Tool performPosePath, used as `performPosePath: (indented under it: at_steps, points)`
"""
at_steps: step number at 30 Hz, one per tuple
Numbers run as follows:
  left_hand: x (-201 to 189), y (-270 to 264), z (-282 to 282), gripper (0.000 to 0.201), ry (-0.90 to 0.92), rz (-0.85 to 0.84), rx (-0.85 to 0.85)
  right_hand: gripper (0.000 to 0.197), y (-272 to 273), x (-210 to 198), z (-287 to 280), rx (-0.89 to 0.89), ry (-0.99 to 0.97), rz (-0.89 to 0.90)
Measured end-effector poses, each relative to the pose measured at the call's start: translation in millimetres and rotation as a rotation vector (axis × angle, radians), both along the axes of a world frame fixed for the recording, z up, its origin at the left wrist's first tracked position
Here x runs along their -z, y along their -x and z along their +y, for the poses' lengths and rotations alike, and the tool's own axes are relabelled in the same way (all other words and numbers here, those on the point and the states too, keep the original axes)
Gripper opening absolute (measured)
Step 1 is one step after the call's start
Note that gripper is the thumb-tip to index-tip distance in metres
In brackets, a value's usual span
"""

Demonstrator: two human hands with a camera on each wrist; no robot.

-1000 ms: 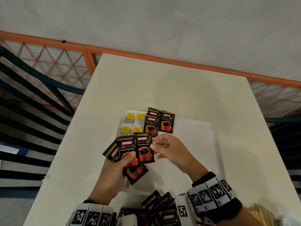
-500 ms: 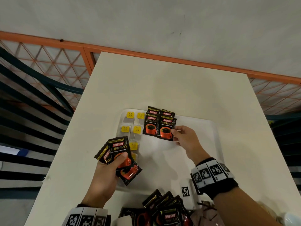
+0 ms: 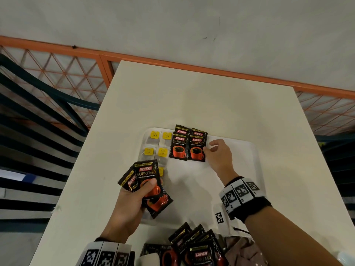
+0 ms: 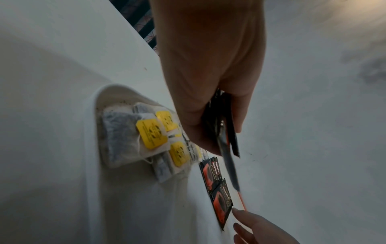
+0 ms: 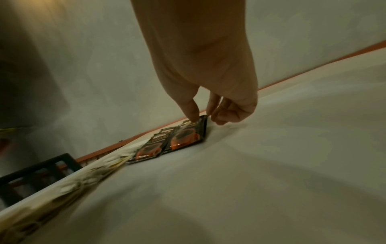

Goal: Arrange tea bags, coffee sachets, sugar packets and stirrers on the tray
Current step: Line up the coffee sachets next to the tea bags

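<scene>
A white tray (image 3: 240, 166) lies mid-table. Tea bags (image 3: 155, 143) with yellow tags fill its left end, also seen in the left wrist view (image 4: 125, 140). Beside them, black Kopiko coffee sachets (image 3: 180, 148) lie in two overlapping columns. My right hand (image 3: 208, 147) pinches the right edge of the nearest right-column sachet (image 3: 197, 150), which lies flat; in the right wrist view the hand (image 5: 201, 115) has its thumb on that sachet's (image 5: 183, 137) corner. My left hand (image 3: 148, 189) grips a fan of several sachets (image 3: 147, 175) above the tray's left front corner.
A loose pile of more sachets (image 3: 196, 246) lies at the table's near edge, next to a white card with a black square marker (image 3: 220, 217). The table's left edge drops to a stairway behind an orange lattice railing (image 3: 57, 73). The tray's right half (image 3: 236, 150) is bare.
My right hand took one sachet from the fan in the left hand, carried it to the tray's far side and laid it on the right column. The left hand drifted slightly left.
</scene>
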State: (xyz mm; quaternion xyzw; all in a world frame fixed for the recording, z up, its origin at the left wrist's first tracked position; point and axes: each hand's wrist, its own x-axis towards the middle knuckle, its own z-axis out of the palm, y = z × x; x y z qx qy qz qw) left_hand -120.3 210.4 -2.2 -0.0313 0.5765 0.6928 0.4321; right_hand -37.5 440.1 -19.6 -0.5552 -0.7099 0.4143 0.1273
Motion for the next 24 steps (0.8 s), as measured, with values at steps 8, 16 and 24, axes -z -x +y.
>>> performPosePath:
  at_steps: [8, 16, 24]
  points:
    - [-6.3, -2.8, 7.1, 0.036, -0.056, 0.018, 0.062, 0.026, -0.4, -46.1, -68.7, -0.503, 0.202, 0.119]
    - [-11.7, -2.1, -1.9, 0.056, -0.160, -0.057, 0.170, 0.012, 6.5, -37.0, -102.0, -0.511, 0.297, 0.201]
    - [-8.0, 4.4, -6.9, 0.039, -0.149, -0.091, 0.073, 0.018, 11.5, -25.1, -93.4, -0.372, 0.341, 0.229]
